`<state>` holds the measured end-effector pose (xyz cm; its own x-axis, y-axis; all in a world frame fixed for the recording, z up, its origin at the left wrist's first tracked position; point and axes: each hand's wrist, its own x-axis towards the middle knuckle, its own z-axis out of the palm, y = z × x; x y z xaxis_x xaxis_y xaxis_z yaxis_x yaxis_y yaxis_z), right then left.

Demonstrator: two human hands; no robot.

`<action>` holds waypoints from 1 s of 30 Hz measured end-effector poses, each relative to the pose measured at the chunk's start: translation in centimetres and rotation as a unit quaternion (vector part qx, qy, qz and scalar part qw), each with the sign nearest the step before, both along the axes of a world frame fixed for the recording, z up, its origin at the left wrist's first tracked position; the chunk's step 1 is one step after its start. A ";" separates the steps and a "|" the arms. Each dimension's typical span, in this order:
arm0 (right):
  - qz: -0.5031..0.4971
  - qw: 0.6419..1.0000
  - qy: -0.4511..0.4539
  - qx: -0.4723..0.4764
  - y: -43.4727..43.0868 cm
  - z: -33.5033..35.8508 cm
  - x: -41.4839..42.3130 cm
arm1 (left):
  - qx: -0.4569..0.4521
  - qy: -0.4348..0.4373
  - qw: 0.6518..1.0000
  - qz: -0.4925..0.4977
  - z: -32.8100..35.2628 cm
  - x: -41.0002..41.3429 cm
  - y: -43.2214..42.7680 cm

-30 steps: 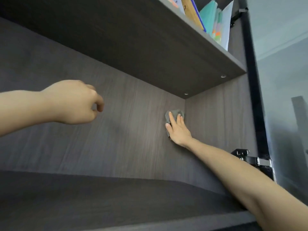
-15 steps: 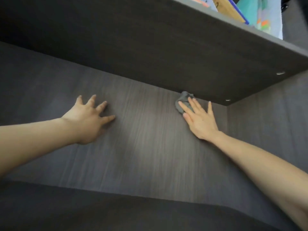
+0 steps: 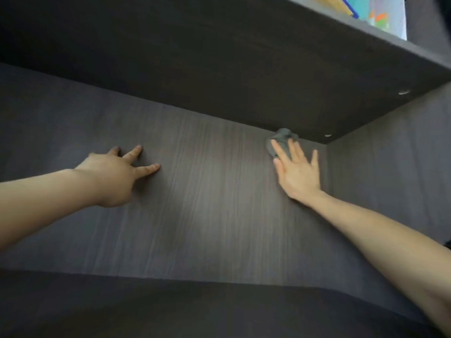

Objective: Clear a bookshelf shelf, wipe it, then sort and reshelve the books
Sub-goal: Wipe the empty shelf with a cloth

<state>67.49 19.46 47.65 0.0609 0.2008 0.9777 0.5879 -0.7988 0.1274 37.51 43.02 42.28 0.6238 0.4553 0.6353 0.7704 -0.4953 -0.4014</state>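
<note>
Moved: cloth point(image 3: 281, 139) nearer corner, touching upper shelf point(image 3: 219, 69).
Right hand point(image 3: 297, 174): flat fingers press cloth.
Left hand point(image 3: 114, 176): fingers wide on panel point(image 3: 207, 211).

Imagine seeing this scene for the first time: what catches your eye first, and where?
The right hand presses a crumpled grey cloth against the back panel, high in the right corner under the upper shelf. The left hand rests with spread fingers on the same panel, further left. Colourful books show at top right.
</note>
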 end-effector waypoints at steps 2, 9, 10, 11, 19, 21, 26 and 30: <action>-0.026 0.993 0.107 0.043 -3.1 -0.1 2.0 | -0.004 -0.006 1.000 -0.005 0.0 0.1 0.1; -0.084 0.961 0.252 -0.083 -5.0 -9.9 0.0 | 0.007 0.003 1.000 -0.015 -0.1 -0.3 0.8; -0.101 0.942 0.297 -0.122 -5.5 -12.7 -0.8 | 0.005 0.003 1.000 -0.016 0.1 -0.3 0.7; -0.103 0.918 0.357 -0.139 -5.7 -14.7 -1.7 | 0.002 0.004 1.000 -0.016 0.3 -0.3 0.5; -0.065 0.898 0.424 -0.097 -6.4 -14.8 -5.7 | -0.016 0.005 1.000 -0.010 0.5 0.7 0.9; -0.095 0.940 0.316 -0.092 -7.4 -12.9 -5.8 | 0.025 0.020 0.999 0.009 0.2 0.6 0.2; -0.388 0.909 -0.019 -0.153 -9.7 -0.6 -3.9 | 0.162 0.073 0.983 -0.038 -1.1 2.0 -3.3; -0.479 0.835 0.033 -0.269 -11.2 1.3 -1.8 | 0.161 0.140 0.974 -0.076 -2.9 3.8 -3.6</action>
<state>65.70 8.25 48.98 0.4964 0.4380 0.7495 -0.2680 -0.7438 0.6123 41.29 39.42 39.42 0.8377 0.1500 0.5251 0.5362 -0.4084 -0.7387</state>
